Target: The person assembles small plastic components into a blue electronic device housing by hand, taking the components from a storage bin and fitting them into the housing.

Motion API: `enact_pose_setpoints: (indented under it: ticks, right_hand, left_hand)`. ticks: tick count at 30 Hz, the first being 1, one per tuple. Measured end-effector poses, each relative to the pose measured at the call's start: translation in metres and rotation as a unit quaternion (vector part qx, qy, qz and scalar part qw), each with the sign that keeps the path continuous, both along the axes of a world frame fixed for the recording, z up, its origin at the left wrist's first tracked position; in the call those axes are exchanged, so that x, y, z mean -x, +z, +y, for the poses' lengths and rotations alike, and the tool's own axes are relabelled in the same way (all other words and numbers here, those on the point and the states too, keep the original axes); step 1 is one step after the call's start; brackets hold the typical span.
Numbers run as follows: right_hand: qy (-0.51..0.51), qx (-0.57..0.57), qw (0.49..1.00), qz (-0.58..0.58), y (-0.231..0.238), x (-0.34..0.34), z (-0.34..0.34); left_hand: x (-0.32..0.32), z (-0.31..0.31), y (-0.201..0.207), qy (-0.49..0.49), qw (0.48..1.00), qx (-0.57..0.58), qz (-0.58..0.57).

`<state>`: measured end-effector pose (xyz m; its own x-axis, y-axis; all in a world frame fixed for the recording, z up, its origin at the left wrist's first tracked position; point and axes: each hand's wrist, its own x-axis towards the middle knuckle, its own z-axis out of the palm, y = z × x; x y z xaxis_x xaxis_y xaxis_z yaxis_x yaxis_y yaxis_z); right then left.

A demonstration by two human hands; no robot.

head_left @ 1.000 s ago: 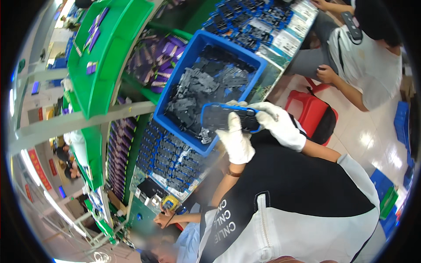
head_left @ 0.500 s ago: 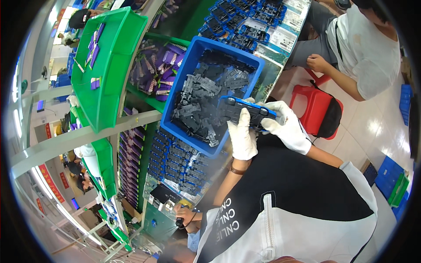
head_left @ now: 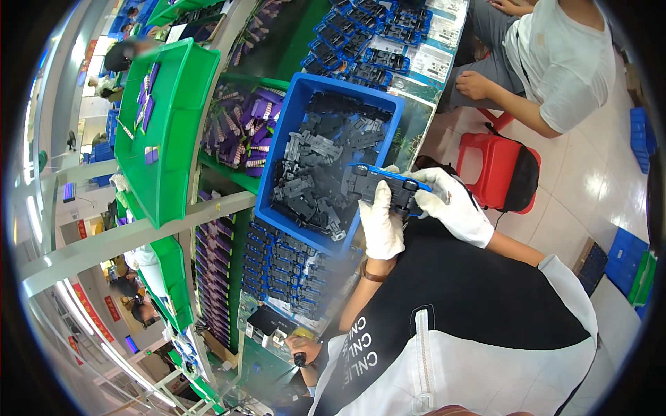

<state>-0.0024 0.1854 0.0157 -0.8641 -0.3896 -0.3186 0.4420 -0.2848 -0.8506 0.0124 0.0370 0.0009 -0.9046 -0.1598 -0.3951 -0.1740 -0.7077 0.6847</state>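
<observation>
A blue toy car [head_left: 390,187] with its black underside and wheels facing up is held over the near side of a blue bin [head_left: 305,239]. My left hand [head_left: 383,223], in a white glove, grips its near side with the thumb on the underside. Around the right end of the car my gloved right hand [head_left: 449,206] is closed. Inside the bin lies a loose heap of dark grey plastic chassis parts [head_left: 316,149]. The car's far side is partly hidden by my fingers.
Rows of blue-and-black toy cars [head_left: 284,267] lie left of the bin, and more toy cars [head_left: 374,52] beyond it. Green trays [head_left: 170,132] stand at the left. A seated person [head_left: 555,69] and a red stool [head_left: 485,170] are at the right. Another person's hand [head_left: 304,349] holds a tool.
The car has turned slightly in my hands, its right end tipping lower. My view has shifted a little. At the lower left, the other person's tool hand has moved down.
</observation>
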Motion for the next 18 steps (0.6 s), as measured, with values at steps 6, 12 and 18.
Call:
enact_pose_setpoints:
  ticks: [6, 12, 18]
  right_hand:
    - [-0.009, -0.115, 0.993, 0.020, -0.058, -0.004, 0.030]
    - [-0.091, -0.587, 0.804, -0.028, -0.269, -0.053, 0.170]
    - [-0.145, -0.689, 0.644, -0.301, -0.330, -0.093, 0.269]
  left_hand:
    - [-0.012, -0.014, -0.034, -0.004, 0.997, -0.013, -0.076]
    - [-0.049, -0.044, -0.044, 0.007, 0.988, -0.058, -0.143]
    - [-0.072, -0.037, -0.058, 0.069, 0.971, 0.000, -0.230]
